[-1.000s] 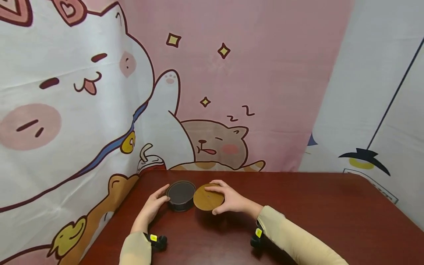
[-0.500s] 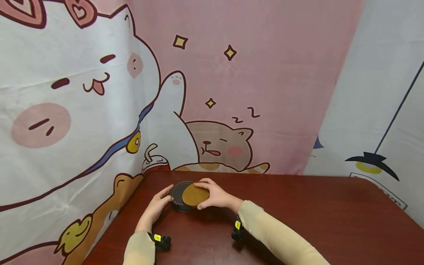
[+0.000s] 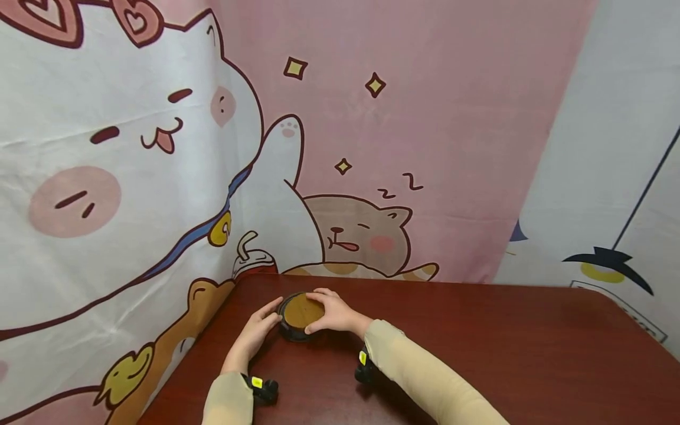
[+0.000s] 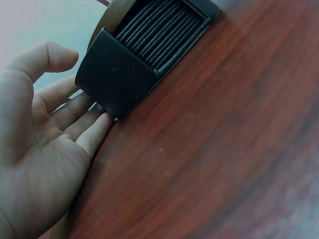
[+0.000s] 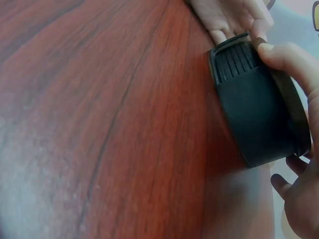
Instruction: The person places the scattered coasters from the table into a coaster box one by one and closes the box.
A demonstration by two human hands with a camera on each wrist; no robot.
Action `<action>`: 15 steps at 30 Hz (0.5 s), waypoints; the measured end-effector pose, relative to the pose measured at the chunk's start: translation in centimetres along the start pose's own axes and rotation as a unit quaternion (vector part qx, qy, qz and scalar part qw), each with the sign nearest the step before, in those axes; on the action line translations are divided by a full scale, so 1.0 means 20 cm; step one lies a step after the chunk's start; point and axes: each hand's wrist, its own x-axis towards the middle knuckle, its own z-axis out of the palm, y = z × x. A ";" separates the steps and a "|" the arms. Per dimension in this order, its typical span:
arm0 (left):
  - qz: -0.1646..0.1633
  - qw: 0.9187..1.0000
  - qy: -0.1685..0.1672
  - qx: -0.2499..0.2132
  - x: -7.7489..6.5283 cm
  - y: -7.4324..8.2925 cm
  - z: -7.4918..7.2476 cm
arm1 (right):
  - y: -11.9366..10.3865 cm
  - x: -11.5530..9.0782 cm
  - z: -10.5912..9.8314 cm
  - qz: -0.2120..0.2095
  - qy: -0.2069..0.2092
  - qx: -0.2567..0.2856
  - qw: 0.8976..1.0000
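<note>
A round black coaster holder stands on the table, and through the gap in its wall a stack of dark coasters shows in the left wrist view. My right hand holds a round brown coaster by its edge, thumb on the near side and fingers on the far side. The brown coaster lies flat over the top of the holder, slightly tilted in the right wrist view. At the holder's left side is my left hand; its extended fingertips touch the wall low down, while the thumb stands apart from it.
The dark red wooden table stretches off to the right. Behind and to the left hangs a cartoon-printed curtain that meets the table's edges. Each wrist wears a black camera on a strap.
My right hand has moved left with the brown coaster, from beside the holder to over its top. My left hand has stayed at the holder's left side.
</note>
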 end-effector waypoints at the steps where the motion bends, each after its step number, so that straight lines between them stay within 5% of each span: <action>1: 0.001 1.000 -0.002 0.000 0.00 0.01 0.00 | 0.00 0.00 0.00 0.005 -0.003 0.001 1.000; 9: 0.016 1.000 -0.022 0.001 -0.04 0.13 0.01 | 0.00 0.02 0.00 0.006 -0.035 0.014 0.999; 15: 0.028 1.000 -0.010 -0.008 0.01 0.03 -0.02 | 0.02 -0.02 -0.01 -0.010 -0.054 0.010 0.998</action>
